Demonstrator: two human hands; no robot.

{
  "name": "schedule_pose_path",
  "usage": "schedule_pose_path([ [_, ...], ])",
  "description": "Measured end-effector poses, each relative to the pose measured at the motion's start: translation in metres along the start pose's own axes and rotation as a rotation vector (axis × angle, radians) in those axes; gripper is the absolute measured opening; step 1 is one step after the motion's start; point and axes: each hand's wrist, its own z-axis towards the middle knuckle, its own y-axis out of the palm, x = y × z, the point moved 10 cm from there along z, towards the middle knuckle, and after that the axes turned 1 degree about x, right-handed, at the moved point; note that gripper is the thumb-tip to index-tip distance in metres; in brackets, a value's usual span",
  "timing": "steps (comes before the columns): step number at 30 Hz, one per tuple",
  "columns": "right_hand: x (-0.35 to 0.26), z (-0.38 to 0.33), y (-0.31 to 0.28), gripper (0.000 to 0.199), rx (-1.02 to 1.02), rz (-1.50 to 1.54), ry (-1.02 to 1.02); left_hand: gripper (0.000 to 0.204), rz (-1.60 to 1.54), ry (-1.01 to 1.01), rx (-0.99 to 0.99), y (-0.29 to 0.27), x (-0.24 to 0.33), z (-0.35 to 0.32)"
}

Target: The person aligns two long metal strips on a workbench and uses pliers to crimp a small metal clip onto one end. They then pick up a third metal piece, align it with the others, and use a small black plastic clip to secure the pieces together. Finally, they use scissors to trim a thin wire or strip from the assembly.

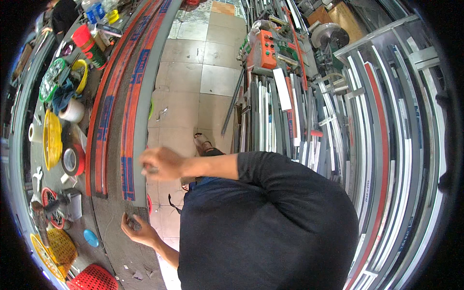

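Long aluminium profiles (130, 121) wrapped in red and blue film lie lengthwise on a grey workbench (116, 241). My right hand (162, 163) hovers blurred over the bench edge beside their near ends, fingers curled on a small grey piece (152, 169). My left hand (140, 231) rests lower on the bench edge just past the profile ends. It pinches a small dark part (131, 223). My dark shirt fills the lower middle of the picture.
Left of the profiles the bench holds tape rolls (72, 160), a yellow dish (52, 139), a red basket (94, 279), a blue lid (90, 238) and cans. A tiled floor aisle (193, 72) runs ahead. An orange control box (267, 48) and racks of metal profiles (367, 145) stand to the right.
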Motion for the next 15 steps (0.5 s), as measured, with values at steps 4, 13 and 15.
schedule_pose_path([
  [4,0.127,-0.057,-0.15,0.027,0.275,-0.244,0.506,0.041,0.05,-0.005,0.025,0.016,0.019,0.01],
  [13,0.241,-0.138,-0.341,0.028,0.486,-0.358,0.728,0.095,0.223,0.021,-0.09,0.051,0.109,0.026],
  [15,0.268,-0.134,-0.342,0.03,0.381,-0.329,0.83,0.107,0.268,-0.03,-0.196,0.058,0.106,0.034],
])
